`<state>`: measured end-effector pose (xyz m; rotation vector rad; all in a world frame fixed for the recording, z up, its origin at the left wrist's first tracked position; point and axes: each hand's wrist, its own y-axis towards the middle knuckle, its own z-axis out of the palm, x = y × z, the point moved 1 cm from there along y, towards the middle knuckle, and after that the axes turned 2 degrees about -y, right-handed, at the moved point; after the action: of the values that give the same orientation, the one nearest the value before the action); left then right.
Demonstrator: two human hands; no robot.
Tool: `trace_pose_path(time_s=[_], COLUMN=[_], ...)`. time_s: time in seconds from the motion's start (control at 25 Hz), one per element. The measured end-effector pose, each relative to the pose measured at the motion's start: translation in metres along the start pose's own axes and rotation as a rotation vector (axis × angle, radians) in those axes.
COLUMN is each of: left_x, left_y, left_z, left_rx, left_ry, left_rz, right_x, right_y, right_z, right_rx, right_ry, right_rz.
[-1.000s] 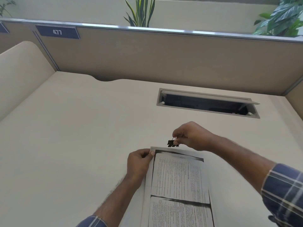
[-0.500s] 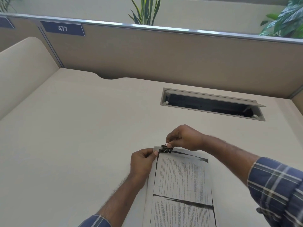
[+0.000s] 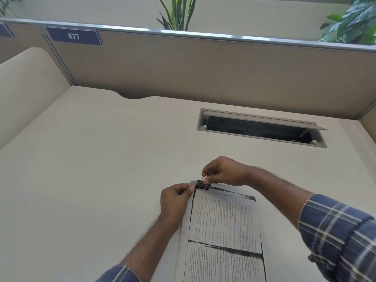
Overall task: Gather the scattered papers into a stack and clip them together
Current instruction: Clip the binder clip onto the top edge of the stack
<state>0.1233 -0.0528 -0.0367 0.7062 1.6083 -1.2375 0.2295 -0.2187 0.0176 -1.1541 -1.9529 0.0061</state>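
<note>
A stack of printed papers [image 3: 221,226] lies on the cream desk, running from the bottom edge up to my hands. A black binder clip [image 3: 202,185] sits on the stack's top left corner, one wire handle standing up. My right hand [image 3: 224,171] pinches the clip's handles from above. My left hand [image 3: 175,200] holds the stack's top left corner between thumb and fingers, just left of the clip. How far the clip's jaws bite onto the paper is hidden by my fingers.
An open cable hatch [image 3: 262,128] is set into the desk behind my hands to the right. A tan partition [image 3: 203,64] with a "477" label [image 3: 73,36] closes the back. A cream side panel [image 3: 24,82] stands at the left.
My right hand brought the binder clip down and left from above the papers onto the stack's top left corner. My left hand kept holding that corner.
</note>
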Motion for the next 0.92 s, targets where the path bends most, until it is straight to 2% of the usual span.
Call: trace_pose_path(time_s=[0.2,0.28,0.36,0.52,0.6,0.68,0.76,0.84,0.92], left_x=[-0.001,-0.002,-0.003,-0.008,-0.012,-0.018,-0.025,-0.035,-0.045], left_y=[0.0,0.0,0.0,-0.009,-0.014,-0.021,-0.028,-0.035,-0.04], left_z=[0.001,0.001,0.0,-0.004,-0.006,-0.007,-0.008,-0.01,-0.013], left_rx=[0.004,0.011,0.016,0.019,0.021,0.04,0.068,0.093,0.106], left_ry=[0.022,0.039,0.075,0.095,0.072,0.034,-0.017,-0.066,-0.094], left_rz=[-0.016,-0.021,-0.017,-0.002,0.006,0.025,0.047,0.063,0.071], right_x=[0.001,-0.002,-0.011,-0.037,-0.051,-0.058,-0.059,-0.051,-0.043], right_y=[-0.006,-0.018,-0.036,-0.088,-0.109,-0.128,-0.141,-0.154,-0.162], right_z=[0.005,0.007,0.011,0.033,0.052,0.074,0.092,0.105,0.115], right_rx=[-0.003,-0.056,-0.191,-0.679,-0.831,-0.801,-0.672,-0.568,-0.536], right_ry=[0.021,0.053,0.091,0.297,0.46,0.673,0.863,0.932,0.959], right_rz=[0.031,0.064,0.103,0.186,0.263,0.288,0.22,0.149,0.128])
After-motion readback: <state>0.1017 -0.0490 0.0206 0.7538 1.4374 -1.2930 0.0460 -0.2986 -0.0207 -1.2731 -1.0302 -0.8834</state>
